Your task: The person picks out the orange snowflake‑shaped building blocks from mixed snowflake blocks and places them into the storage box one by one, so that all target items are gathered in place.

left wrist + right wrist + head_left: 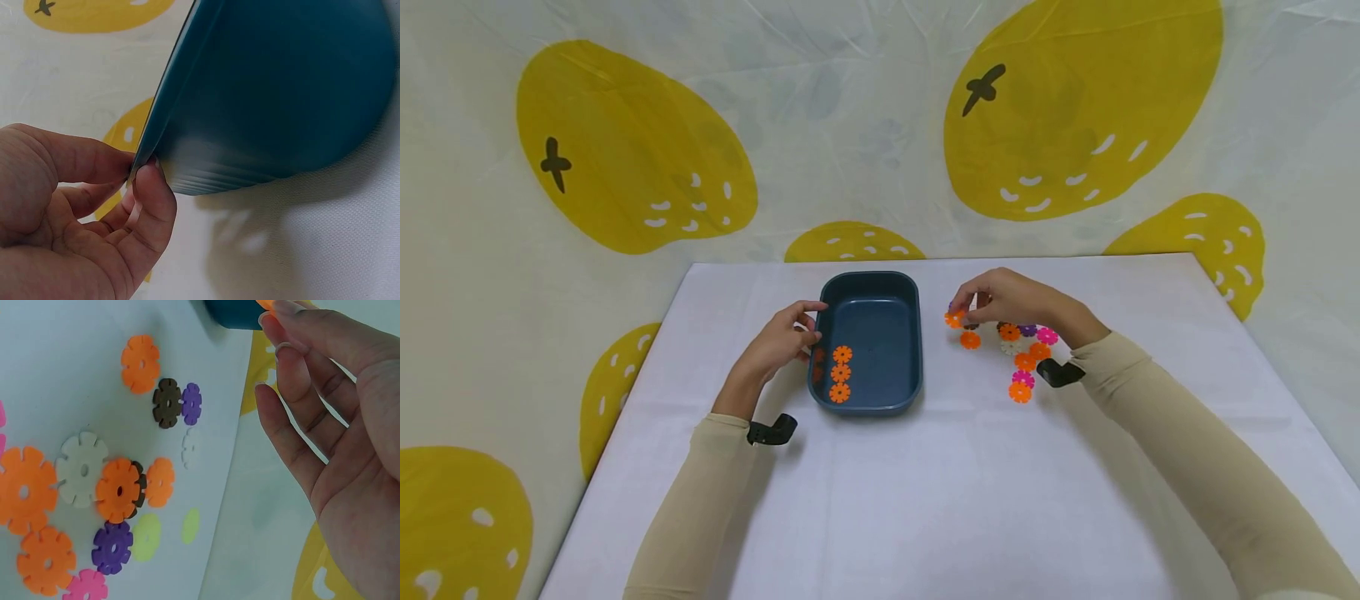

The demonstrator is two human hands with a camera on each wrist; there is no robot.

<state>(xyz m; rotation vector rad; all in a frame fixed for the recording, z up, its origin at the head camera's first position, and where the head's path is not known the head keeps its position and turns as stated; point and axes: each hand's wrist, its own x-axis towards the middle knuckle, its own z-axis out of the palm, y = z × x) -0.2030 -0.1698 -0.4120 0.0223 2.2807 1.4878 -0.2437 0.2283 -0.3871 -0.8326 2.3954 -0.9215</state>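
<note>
A dark blue tray [891, 358] lies on the table, with three orange notched plastic discs [840, 372] in a column along its inner left side. My left hand [778, 343] pinches the tray's left rim between thumb and fingers, plain in the left wrist view. Right of the tray, my right hand [1018, 302] holds an orange notched disc [955, 320] between thumb and index finger, above the table. Only an edge of that disc shows in the right wrist view. Under and beside this hand lie loose discs, among them a white disc [82, 470] and a purple disc [112, 547].
More discs spread right of the tray: a pink disc [1047, 335], a dark brown disc [166, 404], a pale green disc [147, 537] and several orange ones, some overlapping. A white cloth covers the table [925, 500]. Behind it hangs a fruit-print curtain [850, 125].
</note>
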